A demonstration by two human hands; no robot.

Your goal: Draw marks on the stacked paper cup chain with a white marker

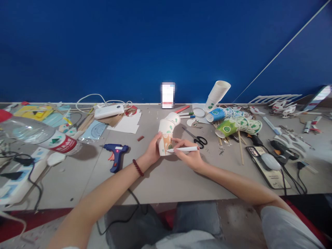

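Note:
My left hand (153,149) grips the near end of a bent row of joined paper cups (166,127) from its left side. The nearest cup is partly coloured orange-brown, while the cups behind it are white with green marks. In my right hand (188,154) is a white marker pen (187,149), its tip at the coloured cup's surface. A blue glue gun (116,154) lies to the left of my left hand. Black-handled scissors (199,139) rest just beyond my right hand.
A tall stack of white cups (219,93) leans at the back. Beside it lie blue joined cups (225,113) and green joined cups (237,126). A plastic bottle (38,133) and a power strip (28,174) are at left; a phone (269,169) lies at right.

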